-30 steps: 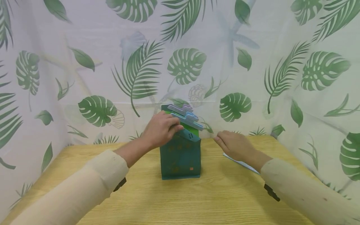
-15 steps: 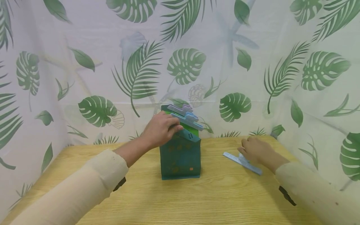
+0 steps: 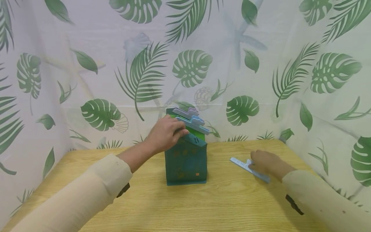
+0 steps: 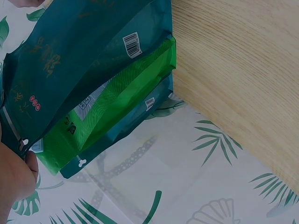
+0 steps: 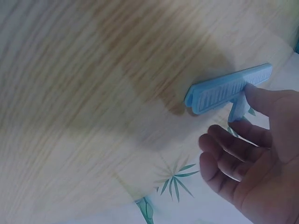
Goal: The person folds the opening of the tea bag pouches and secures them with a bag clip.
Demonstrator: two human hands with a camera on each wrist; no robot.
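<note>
A teal standing bag (image 3: 185,162) sits mid-table, with a green inner pack (image 3: 200,134) showing at its top. Two pale clips (image 3: 192,121), one lilac and one blue, sit across its mouth. My left hand (image 3: 166,132) grips the bag's top edge. In the left wrist view the teal bag (image 4: 84,51) and its green pack (image 4: 117,107) fill the frame, with my left hand (image 4: 14,182) at the rim. My right hand (image 3: 263,162) rests low on a light blue clip (image 3: 242,163) lying on the table. In the right wrist view the thumb of my right hand (image 5: 252,163) touches the clip (image 5: 224,88), and the fingers are loose.
The wooden table (image 3: 203,206) is walled on three sides by a white curtain (image 3: 261,64) printed with green leaves, which hangs close behind the bag. Both arms wear beige sleeves.
My right hand has moved right, away from the bag, and come down onto the blue clip on the table. The left hand and the bag have stayed still.
</note>
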